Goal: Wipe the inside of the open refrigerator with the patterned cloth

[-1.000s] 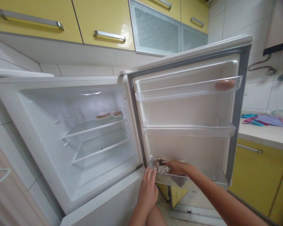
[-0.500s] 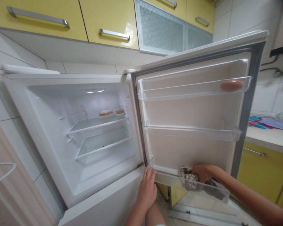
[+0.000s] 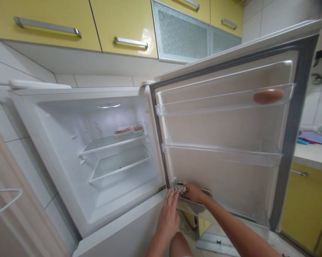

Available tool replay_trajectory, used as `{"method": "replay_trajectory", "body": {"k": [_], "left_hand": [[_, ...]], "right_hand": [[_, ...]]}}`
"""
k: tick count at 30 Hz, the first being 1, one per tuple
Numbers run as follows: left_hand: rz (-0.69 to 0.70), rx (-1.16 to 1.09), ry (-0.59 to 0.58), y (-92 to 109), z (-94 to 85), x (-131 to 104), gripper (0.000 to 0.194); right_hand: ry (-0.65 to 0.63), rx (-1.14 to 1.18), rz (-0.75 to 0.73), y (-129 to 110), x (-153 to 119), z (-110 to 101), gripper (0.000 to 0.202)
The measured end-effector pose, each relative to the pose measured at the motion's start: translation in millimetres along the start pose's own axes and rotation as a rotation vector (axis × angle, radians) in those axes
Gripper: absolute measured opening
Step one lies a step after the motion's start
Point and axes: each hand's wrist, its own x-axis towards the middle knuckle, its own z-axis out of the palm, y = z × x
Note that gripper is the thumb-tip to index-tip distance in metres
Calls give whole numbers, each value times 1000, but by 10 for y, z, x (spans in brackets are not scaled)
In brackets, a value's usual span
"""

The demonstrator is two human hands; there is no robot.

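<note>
My right hand point(image 3: 194, 193) is closed on a patterned brown-and-white cloth point(image 3: 180, 188). It presses the cloth into the left end of the lowest clear bin point(image 3: 253, 216) on the open fridge door point(image 3: 219, 126). Part of the cloth shows behind the hand and through the bin's front. My left hand point(image 3: 169, 214) lies at the bin's left corner by the hinge side, fingers stretched out over the edge and close to the cloth. Its thumb side is partly hidden, and no object shows in it.
A brown egg point(image 3: 268, 96) lies in the top door bin; the middle bin point(image 3: 222, 153) hangs below. Inside the fridge, small food packs point(image 3: 122, 130) sit on the upper glass shelf point(image 3: 111, 142). Yellow cabinets point(image 3: 127, 23) hang above, and a counter point(image 3: 315, 154) stands at right.
My right hand has slid the cloth leftward along the lowest bin, from its right part to its left end near my left hand. The door appears swung slightly toward me.
</note>
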Motion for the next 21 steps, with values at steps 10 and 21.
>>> {"method": "replay_trajectory", "body": {"k": [10, 21], "left_hand": [[-29, -10, 2, 24, 61, 15, 76], [-25, -2, -1, 54, 95, 40, 78]], "right_hand": [[397, 787, 220, -279, 107, -60, 52], [1125, 1307, 297, -496, -626, -694, 60]]}}
